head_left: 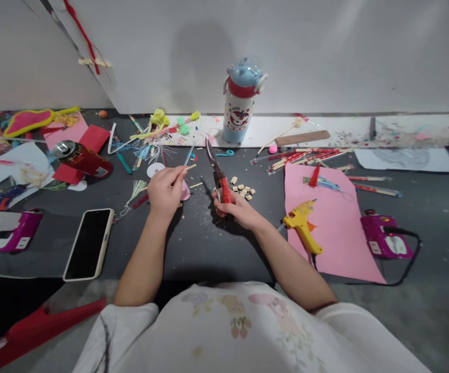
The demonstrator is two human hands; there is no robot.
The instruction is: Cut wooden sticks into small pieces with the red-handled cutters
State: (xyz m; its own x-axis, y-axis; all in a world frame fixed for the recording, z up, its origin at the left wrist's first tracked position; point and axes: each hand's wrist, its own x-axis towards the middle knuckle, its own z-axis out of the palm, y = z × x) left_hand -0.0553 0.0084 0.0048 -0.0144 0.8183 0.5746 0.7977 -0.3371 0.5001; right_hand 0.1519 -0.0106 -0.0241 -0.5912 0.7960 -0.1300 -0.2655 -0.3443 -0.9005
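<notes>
My left hand [165,192] is closed on a thin wooden stick [191,167], whose pale end sticks out to the right past the thumb. In my right hand [237,208] are red-handled pruning shears [220,176], gripped by the handles with the metal blades pointing up and away from me. The blades and the stick are apart. Just right of the shears lies a small group of short cut wooden pieces [243,191]. Another thin stick piece [196,185] rests on the dark table between my hands, among fine crumbs.
A drink bottle [241,103] stands at the back against the white panel. On the right, a yellow glue gun [304,225] lies on pink paper [337,248] near a purple power box [383,238]. A phone [88,244] and a tilted drink can [82,159] are on the left.
</notes>
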